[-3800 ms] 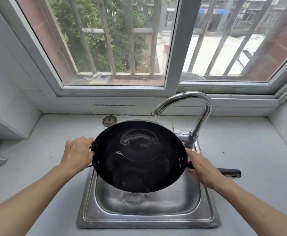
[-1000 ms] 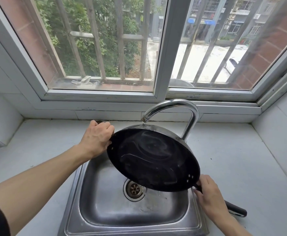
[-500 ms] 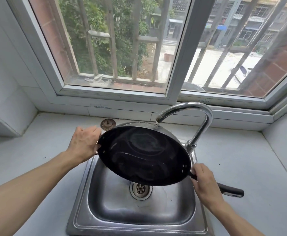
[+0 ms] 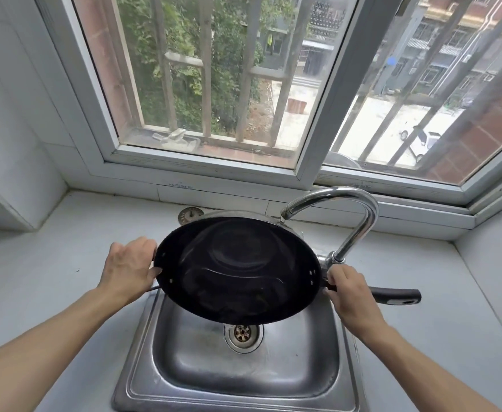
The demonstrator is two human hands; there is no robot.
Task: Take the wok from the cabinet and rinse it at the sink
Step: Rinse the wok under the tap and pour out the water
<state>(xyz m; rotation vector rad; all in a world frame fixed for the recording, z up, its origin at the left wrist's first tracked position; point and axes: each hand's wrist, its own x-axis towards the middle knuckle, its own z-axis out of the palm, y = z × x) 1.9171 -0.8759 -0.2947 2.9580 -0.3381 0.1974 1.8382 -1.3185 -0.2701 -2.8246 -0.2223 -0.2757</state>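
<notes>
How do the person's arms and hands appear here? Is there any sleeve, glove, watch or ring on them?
Both forearms are bare up to the picture's edge, with no sleeve showing. The left hand and the right hand wear no gloves. No watch or bracelet is visible on either wrist, and no ring shows on the fingers that are in view.

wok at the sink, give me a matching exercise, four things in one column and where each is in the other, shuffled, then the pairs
Things:
1. wok
2. left hand
3. right hand
4. drain strainer

Places:
A. grips the long black handle
B. lies on the counter by the window wall
C. held tilted over the sink, below the faucet spout
D. holds the rim opposite the long handle

Pairs: 1-C, 2-D, 3-A, 4-B
</notes>
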